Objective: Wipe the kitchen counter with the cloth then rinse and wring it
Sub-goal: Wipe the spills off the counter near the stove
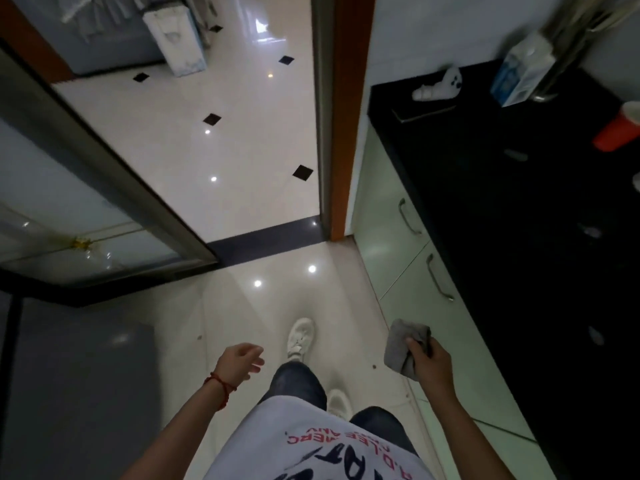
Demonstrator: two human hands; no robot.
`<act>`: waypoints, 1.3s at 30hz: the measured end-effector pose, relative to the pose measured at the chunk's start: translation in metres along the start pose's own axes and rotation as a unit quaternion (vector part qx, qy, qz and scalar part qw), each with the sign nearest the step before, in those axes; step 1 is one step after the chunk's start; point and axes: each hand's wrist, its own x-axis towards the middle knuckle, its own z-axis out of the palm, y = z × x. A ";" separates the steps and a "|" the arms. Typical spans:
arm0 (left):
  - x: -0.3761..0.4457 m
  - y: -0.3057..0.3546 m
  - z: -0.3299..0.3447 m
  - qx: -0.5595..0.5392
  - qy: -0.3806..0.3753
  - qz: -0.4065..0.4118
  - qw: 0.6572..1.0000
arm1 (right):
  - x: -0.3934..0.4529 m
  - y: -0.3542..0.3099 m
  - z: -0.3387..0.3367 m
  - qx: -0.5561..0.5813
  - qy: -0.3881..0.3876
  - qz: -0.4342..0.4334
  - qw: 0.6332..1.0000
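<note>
My right hand (pixel 431 355) grips a folded grey cloth (pixel 401 344) in the air, just left of the counter's front edge. The black kitchen counter (pixel 526 209) runs along the right side. My left hand (pixel 242 358) hangs over the floor with its fingers loosely apart and holds nothing; a red string circles its wrist. I stand on the pale floor with one white shoe stepped forward.
On the counter's far end lie a white controller-like object (pixel 440 85), a blue-white carton (pixel 519 76) and a red cup (pixel 620 128). Pale green cabinet doors (pixel 391 216) with metal handles sit below. A doorway with an orange frame (pixel 349 116) opens ahead; a glass door (pixel 86 188) stands left.
</note>
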 end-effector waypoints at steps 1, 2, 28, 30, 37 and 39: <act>0.013 0.018 -0.002 0.019 -0.011 0.008 1.000 | 0.005 -0.010 0.003 0.015 0.006 0.002 1.000; 0.027 0.036 -0.003 0.040 -0.023 0.019 0.999 | 0.009 -0.019 0.007 0.029 0.015 0.005 0.999; 0.041 0.357 0.226 0.381 -0.297 0.585 0.651 | -0.013 -0.088 -0.098 0.237 0.522 0.052 0.818; 0.039 0.357 0.248 0.407 -0.274 0.620 0.613 | -0.004 -0.081 -0.120 0.159 0.543 0.059 0.822; 0.054 0.352 0.299 0.579 -0.179 0.618 0.501 | 0.061 -0.040 -0.150 -0.205 0.412 0.063 0.886; 0.061 0.350 0.299 0.585 -0.171 0.621 0.493 | 0.075 -0.026 -0.144 -0.272 0.377 0.051 0.884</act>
